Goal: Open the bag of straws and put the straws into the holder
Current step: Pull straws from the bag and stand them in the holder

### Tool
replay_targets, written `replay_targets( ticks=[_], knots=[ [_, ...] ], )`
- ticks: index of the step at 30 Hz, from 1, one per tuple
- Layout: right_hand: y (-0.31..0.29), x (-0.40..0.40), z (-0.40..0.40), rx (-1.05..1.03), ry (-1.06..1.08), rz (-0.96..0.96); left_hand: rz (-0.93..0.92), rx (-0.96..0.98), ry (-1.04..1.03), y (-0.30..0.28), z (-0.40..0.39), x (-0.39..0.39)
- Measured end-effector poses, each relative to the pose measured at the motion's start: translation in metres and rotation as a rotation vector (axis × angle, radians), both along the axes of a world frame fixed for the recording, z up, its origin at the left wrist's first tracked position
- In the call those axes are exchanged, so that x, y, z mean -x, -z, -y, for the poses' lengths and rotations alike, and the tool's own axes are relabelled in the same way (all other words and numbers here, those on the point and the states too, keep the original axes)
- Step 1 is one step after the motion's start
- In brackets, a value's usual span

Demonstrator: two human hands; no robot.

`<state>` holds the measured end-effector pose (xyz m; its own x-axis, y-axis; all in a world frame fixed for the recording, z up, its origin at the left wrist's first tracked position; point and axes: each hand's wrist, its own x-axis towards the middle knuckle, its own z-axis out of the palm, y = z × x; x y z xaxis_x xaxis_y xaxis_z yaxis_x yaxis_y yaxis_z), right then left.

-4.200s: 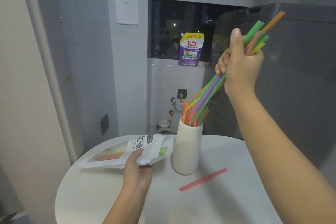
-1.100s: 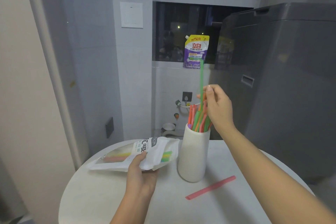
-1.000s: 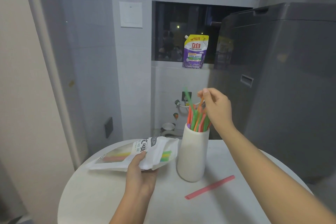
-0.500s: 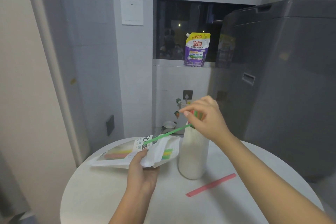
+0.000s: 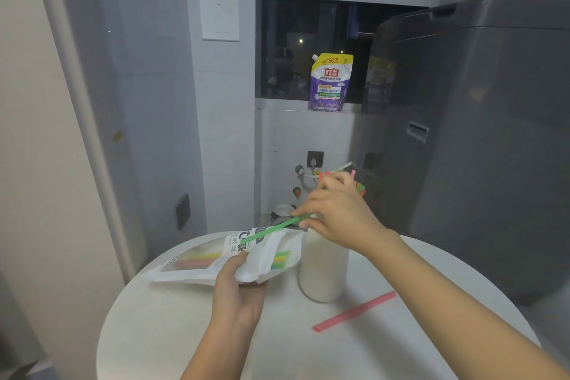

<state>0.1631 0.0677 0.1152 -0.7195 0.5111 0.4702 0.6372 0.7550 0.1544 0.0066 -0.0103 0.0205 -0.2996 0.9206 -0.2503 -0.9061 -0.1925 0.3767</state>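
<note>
The right hand (image 5: 337,213) pinches a green straw (image 5: 271,229) beside the white holder (image 5: 324,268); the left hand (image 5: 239,290) grips the straw bag (image 5: 222,259) left of the holder, inside the table (image 5: 172,333) edge.

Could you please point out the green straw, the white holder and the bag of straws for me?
green straw (image 5: 271,228): head view, middle of its length.
white holder (image 5: 322,274): head view, bare front wall.
bag of straws (image 5: 197,261): head view, clear window panel.

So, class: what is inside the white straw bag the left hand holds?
Through the bag you can see red, yellow and green straws lying lengthwise, green ends poking from its mouth. The left hand and printed label cover the rest, so their number cannot be told.
</note>
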Motion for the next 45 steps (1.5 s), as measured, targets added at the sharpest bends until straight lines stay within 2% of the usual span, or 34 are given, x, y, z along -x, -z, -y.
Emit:
replay_targets(
  ticks=[2, 3, 8, 12, 17, 20, 24, 26, 29, 34, 39, 45],
  knots=[
    [0.002, 0.001, 0.001, -0.061, 0.004, 0.007, 0.008, 0.012, -0.008, 0.000, 0.000, 0.000],
    [0.003, 0.001, 0.002, -0.072, -0.008, -0.053, 0.004, 0.020, -0.013, 0.000, 0.001, 0.000],
    [-0.006, -0.002, 0.001, -0.010, 0.061, -0.557, -0.014, 0.020, -0.010, 0.000, 0.002, 0.003],
    [-0.026, -0.011, -0.003, 0.005, 0.190, -0.798, -0.025, 0.017, -0.008, 0.000, 0.002, 0.002],
    [-0.047, -0.022, -0.008, 0.124, 0.190, -1.073, -0.032, 0.004, -0.007, 0.002, 0.001, 0.002],
    [-0.053, -0.024, -0.009, 0.129, 0.213, -1.100, -0.041, 0.006, 0.005, 0.001, 0.002, 0.002],
    [-0.049, -0.024, -0.015, 0.260, 0.357, -0.916, -0.032, 0.017, 0.001, 0.003, 0.001, 0.002],
    [-0.045, -0.025, -0.016, 0.291, 0.369, -0.938, -0.029, 0.011, 0.006, 0.003, 0.001, 0.003],
    [-0.046, -0.026, -0.017, 0.222, 0.386, -0.972, -0.031, 0.002, 0.007, 0.002, 0.001, 0.002],
    [-0.049, -0.022, -0.020, 0.333, 0.411, -0.826, -0.025, 0.006, 0.006, 0.002, 0.000, 0.002],
    [-0.050, -0.027, -0.018, 0.216, 0.364, -0.994, -0.012, -0.007, 0.003, 0.001, 0.001, 0.003],
    [-0.067, -0.033, -0.011, 0.103, 0.189, -1.227, -0.017, 0.012, 0.016, 0.001, 0.001, 0.003]
  ],
)
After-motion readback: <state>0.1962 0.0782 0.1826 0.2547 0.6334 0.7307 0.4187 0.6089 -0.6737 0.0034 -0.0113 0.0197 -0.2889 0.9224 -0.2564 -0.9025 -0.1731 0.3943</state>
